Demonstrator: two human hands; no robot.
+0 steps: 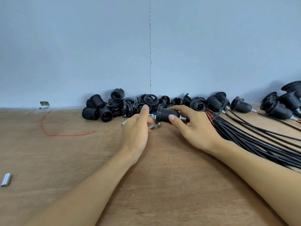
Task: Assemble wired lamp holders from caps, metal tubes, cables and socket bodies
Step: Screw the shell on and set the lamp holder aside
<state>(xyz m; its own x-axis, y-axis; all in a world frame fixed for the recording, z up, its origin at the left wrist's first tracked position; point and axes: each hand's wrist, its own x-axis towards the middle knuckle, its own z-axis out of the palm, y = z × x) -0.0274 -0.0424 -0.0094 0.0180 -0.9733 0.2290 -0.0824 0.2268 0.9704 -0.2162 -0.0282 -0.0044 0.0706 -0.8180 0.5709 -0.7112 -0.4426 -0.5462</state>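
Wooden tabletop (pixel 65 160) runs back to a pale blue wall, where a pile (pixel 112 106) of black socket bodies and rings lies. Far left of the pile and much nearer the camera lies one loose tube (pixel 6 179); a red wire (pixel 48 132) curls between it and the pile.

Just in front of the pile, the left hand (pixel 136 129) comes up to the flanged end of the holder (pixel 167 114). Its fingers are curled with small tubes close by, but whether they pinch one cannot be told from here. The right hand (pixel 193 128) grips the holder's ribbed body, thumb below and fingers over the top.

The holder is held just above the table, its long axis roughly left to right. Its wide flanged mouth points left, and its metal stub points right.

Cables (pixel 252 136) fan out right of the pile, beside wired holders (pixel 241 105).

The step looks like joining or tightening the holder's parts. Next, the left hand probably steadies the flange while the right turns the body square on its thread.
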